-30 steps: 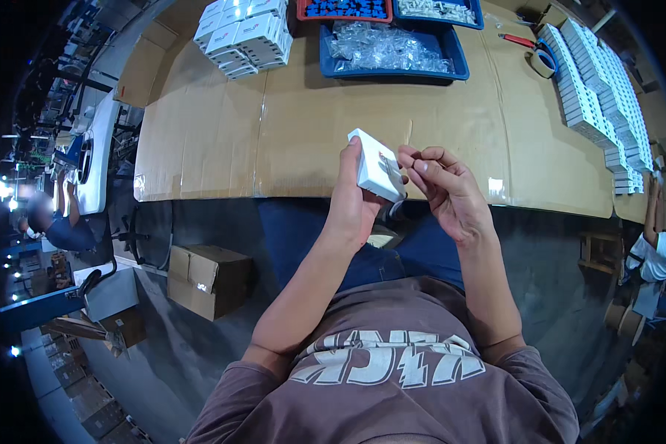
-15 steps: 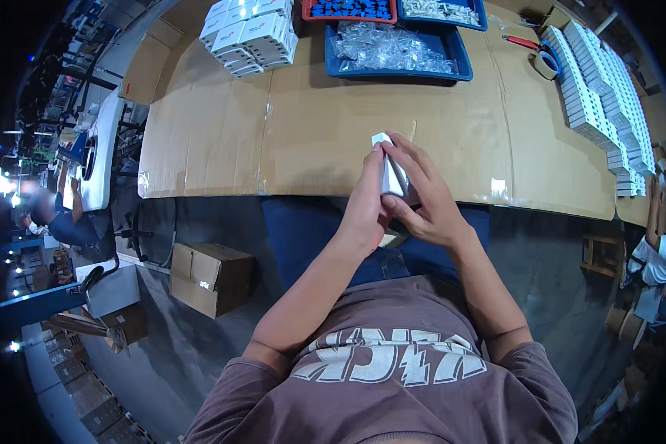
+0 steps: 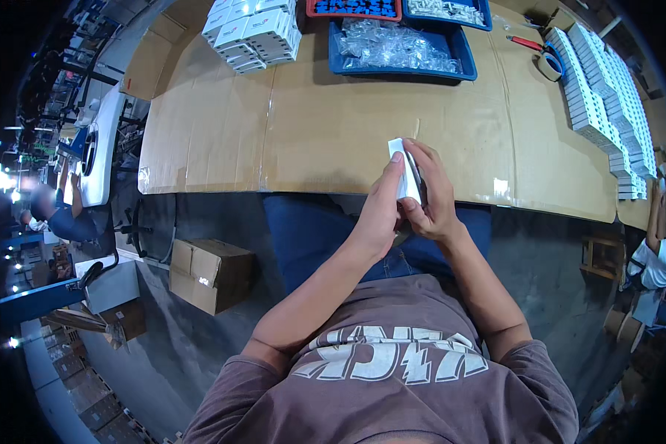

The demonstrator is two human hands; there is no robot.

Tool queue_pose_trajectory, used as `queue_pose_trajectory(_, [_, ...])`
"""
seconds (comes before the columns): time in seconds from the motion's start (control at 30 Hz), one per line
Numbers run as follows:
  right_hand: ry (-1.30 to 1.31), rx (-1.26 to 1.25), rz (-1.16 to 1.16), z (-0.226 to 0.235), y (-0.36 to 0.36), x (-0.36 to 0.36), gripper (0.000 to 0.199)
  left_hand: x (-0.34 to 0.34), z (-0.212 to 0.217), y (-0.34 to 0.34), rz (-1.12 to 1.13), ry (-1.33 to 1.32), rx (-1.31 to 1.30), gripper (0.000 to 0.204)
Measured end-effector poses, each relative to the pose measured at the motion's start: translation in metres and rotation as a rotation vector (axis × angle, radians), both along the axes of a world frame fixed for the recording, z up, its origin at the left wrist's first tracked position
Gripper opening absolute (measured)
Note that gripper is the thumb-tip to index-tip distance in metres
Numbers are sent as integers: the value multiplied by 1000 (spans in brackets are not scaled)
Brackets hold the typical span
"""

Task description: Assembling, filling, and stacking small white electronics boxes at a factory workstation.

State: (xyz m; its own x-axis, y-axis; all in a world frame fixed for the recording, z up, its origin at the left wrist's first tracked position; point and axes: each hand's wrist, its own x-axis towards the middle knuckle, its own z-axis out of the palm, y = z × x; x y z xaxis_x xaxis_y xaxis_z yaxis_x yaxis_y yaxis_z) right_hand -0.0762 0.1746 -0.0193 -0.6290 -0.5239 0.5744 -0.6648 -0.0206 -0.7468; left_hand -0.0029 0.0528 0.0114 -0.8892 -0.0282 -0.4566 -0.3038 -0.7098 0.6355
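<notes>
white and slab-like, the small box (image 3: pixel 407 177) is held between two hands at the near edge of the cardboard-covered counter (image 3: pixel 333 140). both grips are grasping it: the left hand (image 3: pixel 376 211) has the left side, its thumb laid on the pale face toward the far end, while the right hand (image 3: pixel 438 194) curls along the right side, its thumb near the lower end. the box is tilted; how the hidden fingertips sit behind it cannot be told.

to handle it well, i'd judge, press evenly from both sides and let the thumbs do the fine work, since a thin wall would likely dent under one hard fingertip. line up the edges before squeezing, and mind the corners, which could crease or scuff. a position farther over the counter looks safer to me: a slip there would land on a flat surface rather than drop past the edge, with room to spare before the blue tray (image 3: pixel 399 73) of clear plastic pieces (image 3: pixel 396 50) and the stacked white boxes (image 3: pixel 251 37).
</notes>
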Motion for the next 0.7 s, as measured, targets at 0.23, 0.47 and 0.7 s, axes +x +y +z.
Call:
queue_pose_trajectory(0.23, [226, 17, -60, -13, -3, -2, 69, -3, -6, 5, 26, 64, -92, 47])
queue_pose_trajectory(0.47, [237, -21, -65, -17, -4, -2, 66, -4, 0, 14, 113, 73, -134, 47])
queue_pose_trajectory(0.7, [209, -44, -64, -20, -6, 0, 65, -3, -4, 16, 110, 55, -136, 49])
